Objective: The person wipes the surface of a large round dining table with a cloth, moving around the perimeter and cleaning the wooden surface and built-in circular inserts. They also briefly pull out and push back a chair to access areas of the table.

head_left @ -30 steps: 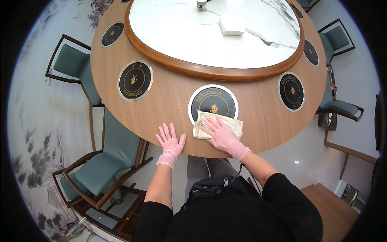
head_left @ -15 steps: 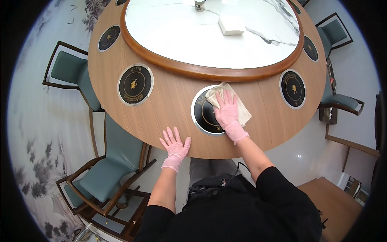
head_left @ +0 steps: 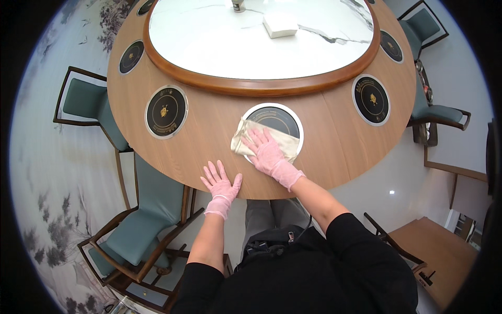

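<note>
A cream cloth (head_left: 283, 142) lies bunched over the near-left part of a round black cooktop plate with a silver rim (head_left: 272, 116), set into the wooden table (head_left: 324, 136). My right hand (head_left: 267, 157), in a pink glove, presses flat on the cloth with its fingers stretched out and a little apart. Its thumb is hard to see. Near the table's front edge, my left hand (head_left: 222, 184), also in a pink glove, rests with fingers spread and holds nothing. The cloth and my right hand hide the plate's lower part.
A raised white marbled turntable (head_left: 225, 47) with a brown wooden rim fills the table's middle. On it stand a white square box (head_left: 280, 26) and a small container (head_left: 238, 6). Several more black plates ring the table. Green chairs (head_left: 157, 193) stand at the left; others are at the right.
My right hand has swept the cloth leftward and nearer across the plate, baring the plate's far and right parts. My left hand stays on the table edge. The whole view has shifted slightly.
</note>
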Tool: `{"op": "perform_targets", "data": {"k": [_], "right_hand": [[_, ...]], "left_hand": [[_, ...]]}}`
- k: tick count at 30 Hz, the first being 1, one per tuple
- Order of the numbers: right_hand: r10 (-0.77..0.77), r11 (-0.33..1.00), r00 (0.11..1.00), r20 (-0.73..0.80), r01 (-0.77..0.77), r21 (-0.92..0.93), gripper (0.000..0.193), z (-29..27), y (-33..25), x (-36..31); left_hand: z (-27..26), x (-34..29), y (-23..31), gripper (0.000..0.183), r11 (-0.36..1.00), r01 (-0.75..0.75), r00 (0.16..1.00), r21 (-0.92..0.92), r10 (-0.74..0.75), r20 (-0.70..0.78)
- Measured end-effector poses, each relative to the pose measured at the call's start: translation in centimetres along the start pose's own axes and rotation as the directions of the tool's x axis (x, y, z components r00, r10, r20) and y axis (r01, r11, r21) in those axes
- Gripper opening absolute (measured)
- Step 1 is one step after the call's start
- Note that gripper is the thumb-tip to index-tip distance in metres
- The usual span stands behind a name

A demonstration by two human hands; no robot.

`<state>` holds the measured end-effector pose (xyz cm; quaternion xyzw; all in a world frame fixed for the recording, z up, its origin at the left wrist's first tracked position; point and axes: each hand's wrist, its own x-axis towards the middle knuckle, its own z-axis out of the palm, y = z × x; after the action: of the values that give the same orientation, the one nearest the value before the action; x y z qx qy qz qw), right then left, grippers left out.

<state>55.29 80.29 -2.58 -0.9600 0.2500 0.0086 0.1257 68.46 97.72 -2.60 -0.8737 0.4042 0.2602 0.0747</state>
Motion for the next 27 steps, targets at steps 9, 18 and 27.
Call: {"op": "perform_targets", "data": {"k": [9, 18, 27], "right_hand": [[0.042, 0.999, 0.985, 0.166, -0.041, -0.008, 0.073, -1.8, 2.2, -10.4], [0.367, 0.929, 0.926, -0.092, -0.37, -0.026, 0.071, -0.9, 5.8, -6.0], [0.299, 0.953, 0.951, -0.073, -0.302, -0.032, 0.07, 0.2, 3.2, 3.7]], "left_hand": [[1.3, -0.4, 3.0, 0.074, 0.858, -0.502, 0.831, 0.113, 0.514, -0.213], [1.3, -0.6, 3.5, 0.072, 0.848, -0.517, 0.837, 0.114, 0.529, -0.141], [1.2, -0.5, 3.9, 0.075, 0.848, -0.522, 0.84, 0.098, 0.53, -0.112]]}}
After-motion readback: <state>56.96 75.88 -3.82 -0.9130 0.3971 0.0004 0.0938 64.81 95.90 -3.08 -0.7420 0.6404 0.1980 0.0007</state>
